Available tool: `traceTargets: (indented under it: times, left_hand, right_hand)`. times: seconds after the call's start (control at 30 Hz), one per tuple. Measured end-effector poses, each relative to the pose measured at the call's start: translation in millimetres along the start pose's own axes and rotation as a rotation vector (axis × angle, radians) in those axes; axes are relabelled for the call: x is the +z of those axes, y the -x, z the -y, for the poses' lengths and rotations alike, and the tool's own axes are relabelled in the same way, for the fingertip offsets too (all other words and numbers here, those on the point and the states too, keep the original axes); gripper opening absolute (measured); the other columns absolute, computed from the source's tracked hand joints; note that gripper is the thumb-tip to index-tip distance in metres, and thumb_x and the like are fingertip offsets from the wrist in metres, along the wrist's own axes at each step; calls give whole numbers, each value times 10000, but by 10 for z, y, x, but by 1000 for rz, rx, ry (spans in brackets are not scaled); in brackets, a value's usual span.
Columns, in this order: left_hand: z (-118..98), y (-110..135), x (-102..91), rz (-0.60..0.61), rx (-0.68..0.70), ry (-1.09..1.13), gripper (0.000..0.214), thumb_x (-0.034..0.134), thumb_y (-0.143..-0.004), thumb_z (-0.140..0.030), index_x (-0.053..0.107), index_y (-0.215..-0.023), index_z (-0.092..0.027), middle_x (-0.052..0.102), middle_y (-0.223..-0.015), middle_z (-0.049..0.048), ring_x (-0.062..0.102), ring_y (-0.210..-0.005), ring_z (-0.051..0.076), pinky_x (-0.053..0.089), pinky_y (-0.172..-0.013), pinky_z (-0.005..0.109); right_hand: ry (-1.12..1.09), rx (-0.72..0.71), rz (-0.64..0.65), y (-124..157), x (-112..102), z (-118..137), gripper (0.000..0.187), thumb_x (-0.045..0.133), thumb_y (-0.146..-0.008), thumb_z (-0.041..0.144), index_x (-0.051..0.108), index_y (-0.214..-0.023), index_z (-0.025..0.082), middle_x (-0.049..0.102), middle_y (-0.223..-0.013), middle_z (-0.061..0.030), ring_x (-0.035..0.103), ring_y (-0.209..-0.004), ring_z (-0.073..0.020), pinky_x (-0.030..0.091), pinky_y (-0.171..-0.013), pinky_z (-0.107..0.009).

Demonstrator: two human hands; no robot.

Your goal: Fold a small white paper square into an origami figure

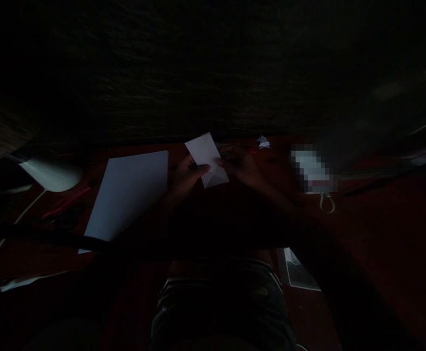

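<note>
White paper point(203, 148): creased, tilted.
Left hand point(186, 176): thumb and fingers pinching its left edge.
Right hand point(242, 166): fingers bent at its right edge; grip too dark to tell.

Matt creased paper point(203, 150), smooth lamp point(54, 175), rough-looking backdrop point(162, 87)
</note>
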State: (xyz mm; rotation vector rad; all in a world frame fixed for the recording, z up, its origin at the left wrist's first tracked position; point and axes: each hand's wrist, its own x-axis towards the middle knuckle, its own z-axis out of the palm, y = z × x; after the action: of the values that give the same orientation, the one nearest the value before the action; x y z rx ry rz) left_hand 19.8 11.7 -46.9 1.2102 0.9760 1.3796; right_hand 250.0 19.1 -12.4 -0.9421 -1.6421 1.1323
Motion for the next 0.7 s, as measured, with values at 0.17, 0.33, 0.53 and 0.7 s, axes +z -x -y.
traceTargets:
  times: [0.17,0.33,0.53,0.7]
  left_hand:
    - [10,-21,-36,-65,33,-64,578,1063,-668,-385,791,-1154,-231,858,-1122,82,813,-1039,298,659,-881,408]
    - [-51,24,-20,-36,30,-172,614,1070,-657,-398,783,-1168,-215,869,-1155,117,831,-1081,350,691,-903,459]
    - [-72,34,4,-99,-18,-229,554,1050,-668,-382,789,-1122,-203,871,-1127,123,840,-1079,365,707,-929,491]
    - [-97,48,6,-110,0,-213,529,1046,-683,-393,792,-1112,-215,872,-1116,106,836,-1061,340,706,-906,456]
  right_hand:
    - [-6,22,13,6,1,4,563,1006,-807,468,705,-1232,252,802,-901,-17,767,-793,-238,636,-713,-373]
    - [-31,5,46,12,17,23,517,974,-814,404,703,-1229,256,811,-932,-24,783,-854,-249,656,-771,-388]
    - [4,-60,80,12,31,29,471,952,-834,409,721,-1211,247,839,-1017,-50,808,-982,-272,668,-915,-436]
    - [35,-76,68,21,49,-28,448,912,-817,312,725,-1219,244,839,-1059,-47,802,-1010,-259,659,-936,-424]
